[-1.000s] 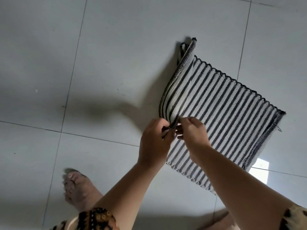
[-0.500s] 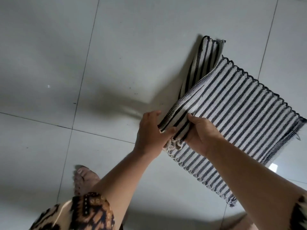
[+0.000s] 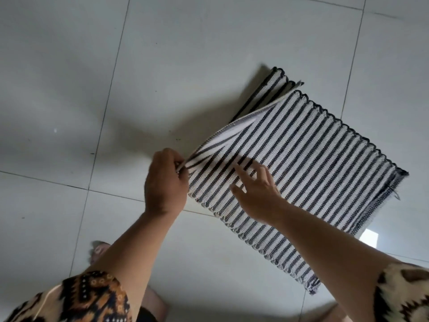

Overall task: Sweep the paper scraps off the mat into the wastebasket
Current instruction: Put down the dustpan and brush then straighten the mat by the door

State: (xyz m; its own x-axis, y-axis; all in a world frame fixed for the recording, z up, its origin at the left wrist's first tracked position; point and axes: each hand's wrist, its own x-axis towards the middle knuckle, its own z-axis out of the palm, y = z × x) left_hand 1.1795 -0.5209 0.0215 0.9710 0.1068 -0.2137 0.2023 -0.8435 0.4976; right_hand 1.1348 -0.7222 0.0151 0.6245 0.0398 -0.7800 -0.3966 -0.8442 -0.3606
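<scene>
Mat (image 3: 313, 159) lies folded on the floor (image 3: 92, 89), centre-right. Left hand (image 3: 166, 184) grip pinches its folded edge; right hand (image 3: 257, 196) is spread on top. No scraps or wastebasket in view. Likely wrap-up; next: lay the fold flat.

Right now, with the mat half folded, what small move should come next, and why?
Probably lay the lifted fold of the mat down flat. The left hand pinches its edge, raised off the layer beneath, while the right hand lies open over the stripes, well placed to smooth the fold once it comes down.
</scene>
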